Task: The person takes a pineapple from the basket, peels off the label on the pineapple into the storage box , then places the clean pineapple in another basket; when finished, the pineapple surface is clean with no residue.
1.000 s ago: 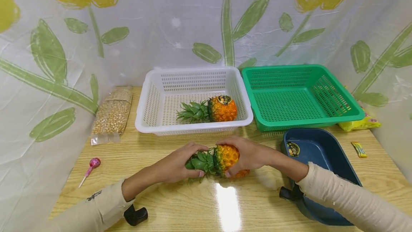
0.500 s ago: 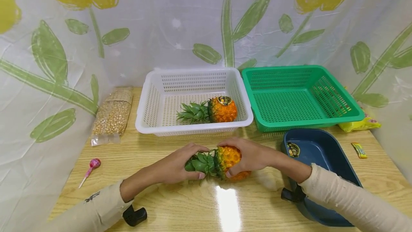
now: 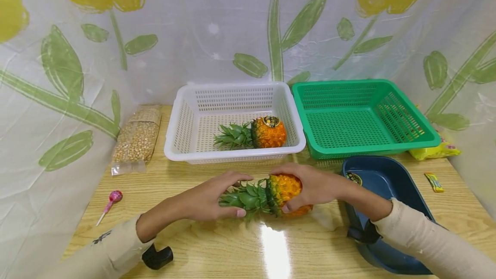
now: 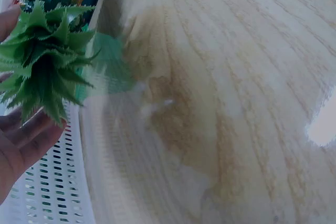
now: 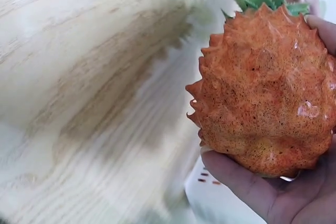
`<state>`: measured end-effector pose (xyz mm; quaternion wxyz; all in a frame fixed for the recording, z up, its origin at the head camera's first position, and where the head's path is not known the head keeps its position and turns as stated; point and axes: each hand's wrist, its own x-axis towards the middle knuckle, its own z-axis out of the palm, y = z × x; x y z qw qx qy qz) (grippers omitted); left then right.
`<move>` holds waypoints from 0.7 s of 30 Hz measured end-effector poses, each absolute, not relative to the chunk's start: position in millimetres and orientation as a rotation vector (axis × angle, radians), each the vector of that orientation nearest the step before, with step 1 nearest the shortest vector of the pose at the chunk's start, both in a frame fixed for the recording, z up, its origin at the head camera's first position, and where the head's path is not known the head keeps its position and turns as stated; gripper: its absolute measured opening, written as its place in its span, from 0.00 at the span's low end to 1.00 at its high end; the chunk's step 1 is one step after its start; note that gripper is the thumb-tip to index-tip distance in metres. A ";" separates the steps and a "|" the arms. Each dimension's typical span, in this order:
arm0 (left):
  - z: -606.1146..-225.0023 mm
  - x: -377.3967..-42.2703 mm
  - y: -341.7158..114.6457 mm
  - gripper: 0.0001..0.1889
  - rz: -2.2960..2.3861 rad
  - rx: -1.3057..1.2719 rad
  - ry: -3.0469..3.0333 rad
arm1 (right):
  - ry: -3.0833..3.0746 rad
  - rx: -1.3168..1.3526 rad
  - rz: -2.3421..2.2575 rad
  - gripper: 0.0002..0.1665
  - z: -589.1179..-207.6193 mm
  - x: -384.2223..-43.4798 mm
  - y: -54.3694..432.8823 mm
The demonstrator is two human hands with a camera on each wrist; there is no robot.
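**Right grip [image 3: 315, 184] clamping pineapple [image 3: 273, 197], left grip [image 3: 205, 197] spanning its leaves [image 3: 248, 197]**

Table [image 3: 209, 253] is carrying everything. White basket [image 3: 234, 155] and green basket [image 3: 376, 149] are sitting side by side at the back; second pineapple [image 3: 253, 134] is lying in the white one. Blue tub [image 3: 381, 178] is sitting in front of the green one, right forearm crossing over it. Bag of kernels [image 3: 137, 139] is lying back left.

Pineapple is lying sideways between the grips, in front of the white basket: orange body right, leaves pointing left. Can't tell if it's touching the table. Right grip is clamping the orange body, thumb on the near side, fingers on the far side. Right wrist view is showing the rounded bottom end sitting between thumb and fingers. Left grip is staying loose: thumb and fingers standing apart, leaves between them. Can't tell if they're pressing.

Small stuff: lollipop [image 3: 111, 199] is lying far left, wrapped candy [image 3: 434, 182] right of the tub.
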<state>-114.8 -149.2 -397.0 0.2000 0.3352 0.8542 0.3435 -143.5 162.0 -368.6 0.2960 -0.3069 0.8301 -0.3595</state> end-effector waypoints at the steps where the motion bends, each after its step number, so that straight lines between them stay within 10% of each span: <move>1: -395.6 -114.4 -149.7 0.42 0.952 0.937 2.386 | 2.204 -0.819 -0.959 0.50 -367.2 -143.0 163.7; 21: -367.0 -116.9 -160.8 0.35 1.055 1.042 2.339 | 2.150 -1.038 -0.972 0.45 -344.2 -135.7 203.8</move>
